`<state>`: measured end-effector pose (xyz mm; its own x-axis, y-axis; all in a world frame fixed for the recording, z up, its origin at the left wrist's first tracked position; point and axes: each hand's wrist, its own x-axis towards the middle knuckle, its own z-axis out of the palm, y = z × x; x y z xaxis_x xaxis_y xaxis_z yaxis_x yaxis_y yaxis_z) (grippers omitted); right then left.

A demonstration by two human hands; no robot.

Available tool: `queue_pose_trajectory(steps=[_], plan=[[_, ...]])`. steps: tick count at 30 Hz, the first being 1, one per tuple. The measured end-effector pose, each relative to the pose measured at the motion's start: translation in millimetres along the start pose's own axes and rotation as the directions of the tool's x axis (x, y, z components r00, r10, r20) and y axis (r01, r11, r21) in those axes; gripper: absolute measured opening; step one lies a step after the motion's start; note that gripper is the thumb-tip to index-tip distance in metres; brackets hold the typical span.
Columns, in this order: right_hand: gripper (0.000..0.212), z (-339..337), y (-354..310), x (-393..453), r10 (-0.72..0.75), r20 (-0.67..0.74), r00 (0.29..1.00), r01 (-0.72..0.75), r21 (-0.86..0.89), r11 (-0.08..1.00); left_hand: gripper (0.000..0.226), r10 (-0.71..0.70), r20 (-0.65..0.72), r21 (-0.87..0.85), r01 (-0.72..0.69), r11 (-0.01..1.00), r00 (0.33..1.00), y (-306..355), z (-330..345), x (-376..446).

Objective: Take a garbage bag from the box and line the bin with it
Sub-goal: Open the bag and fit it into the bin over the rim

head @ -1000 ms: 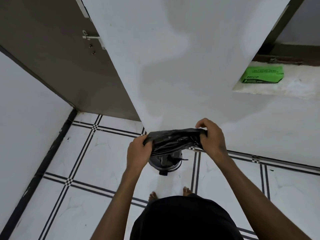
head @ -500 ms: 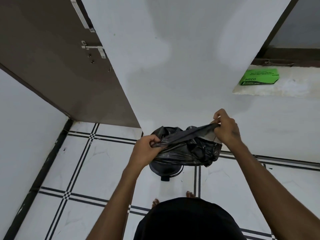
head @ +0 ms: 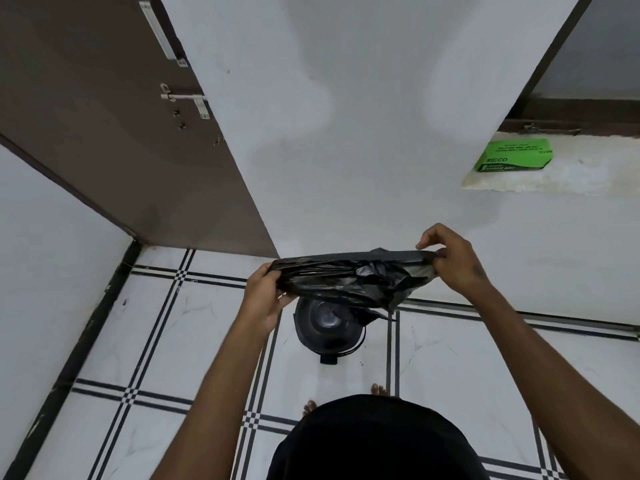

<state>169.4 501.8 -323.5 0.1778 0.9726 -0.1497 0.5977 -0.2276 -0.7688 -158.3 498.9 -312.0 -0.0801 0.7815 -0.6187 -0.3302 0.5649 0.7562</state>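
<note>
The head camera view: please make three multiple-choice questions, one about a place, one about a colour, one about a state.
1. Where does the green cardboard box lie?
A. on the white ledge
B. on the floor
C. in the bin

2. What colour is the thin plastic garbage bag?
A. white
B. black
C. blue

3. How is the round dark bin?
A. lined
B. tipped over
C. upright, unlined

Answers: 1 A, the box rests on the ledge at upper right. 2 B, the film is black. 3 C, the left hand and right hand stretch the bag above the bare bin.
</note>
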Motion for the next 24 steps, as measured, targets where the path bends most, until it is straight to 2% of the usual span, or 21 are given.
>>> queue_pose_trajectory(steps=[2, 5, 7, 9, 10, 12, 15, 16, 17, 18, 19, 21, 22, 24], plan=[[0.04, 7, 1, -1, 0.022, -0.025, 0.999, -0.021, 0.018, 1.0, 0.023, -0.047, 0.017, -0.185, 0.049, 0.981, 0.999, -1, 5, 2], [0.038, 14, 5, 1, 0.074, -0.091, 0.993, -0.069, 0.049, 0.996, 0.023, -0.052, 0.03, -0.202, 0.057, 0.978, 0.998, -3, 12, 3], [0.041, 14, 8, 4, 0.108, -0.133, 0.985, -0.102, 0.051, 0.993, 0.017, -0.011, 0.025, -0.098, 0.013, 0.995, 1.0, -5, 12, -1], [0.044, 10, 8, 7, 0.14, -0.217, 0.966, -0.136, 0.034, 0.99, 0.006, 0.087, -0.008, 0.227, -0.083, 0.97, 0.996, -6, 4, -4], [0.041, 7, 8, 8, 0.159, -0.27, 0.95, -0.155, 0.036, 0.987, 0.007, 0.155, -0.009, 0.422, -0.137, 0.896, 0.988, -8, -3, -4], [0.035, 1, 10, 11, 0.192, -0.332, 0.924, -0.183, 0.058, 0.981, 0.015, 0.264, 0.04, 0.728, -0.209, 0.653, 0.964, -9, -18, -2], [0.032, 0, 13, 15, 0.246, -0.262, 0.933, -0.229, 0.097, 0.969, 0.008, 0.325, 0.097, 0.942, -0.192, 0.276, 0.941, -8, -30, 0], [0.034, 1, 14, 16, 0.264, -0.216, 0.94, -0.241, 0.128, 0.962, 0.01, 0.34, 0.095, 0.959, -0.177, 0.219, 0.936, -8, -32, -1], [0.035, 3, 14, 17, 0.279, -0.168, 0.945, -0.25, 0.175, 0.952, 0.013, 0.336, 0.081, 0.958, -0.167, 0.235, 0.938, -8, -33, 1], [0.036, 5, 13, 17, 0.293, -0.125, 0.948, -0.259, 0.228, 0.938, 0.014, 0.309, 0.052, 0.926, -0.162, 0.342, 0.95, -7, -34, 2], [0.034, 6, 12, 17, 0.306, -0.093, 0.948, -0.269, 0.287, 0.919, 0.015, 0.259, 0.021, 0.853, -0.152, 0.5, 0.966, -6, -33, 3], [0.02, 7, 6, 14, 0.309, -0.035, 0.95, -0.272, 0.388, 0.881, 0.017, 0.158, -0.035, 0.666, -0.095, 0.74, 0.987, -4, -29, 0], [0.014, 9, 2, 10, 0.299, -0.004, 0.954, -0.269, 0.421, 0.866, 0.017, 0.136, -0.045, 0.611, -0.081, 0.788, 0.99, -4, -26, -1], [0.01, 18, -1, 4, 0.294, 0.058, 0.954, -0.284, 0.482, 0.828, 0.015, 0.134, -0.022, 0.564, -0.098, 0.82, 0.991, -6, -17, -6]])
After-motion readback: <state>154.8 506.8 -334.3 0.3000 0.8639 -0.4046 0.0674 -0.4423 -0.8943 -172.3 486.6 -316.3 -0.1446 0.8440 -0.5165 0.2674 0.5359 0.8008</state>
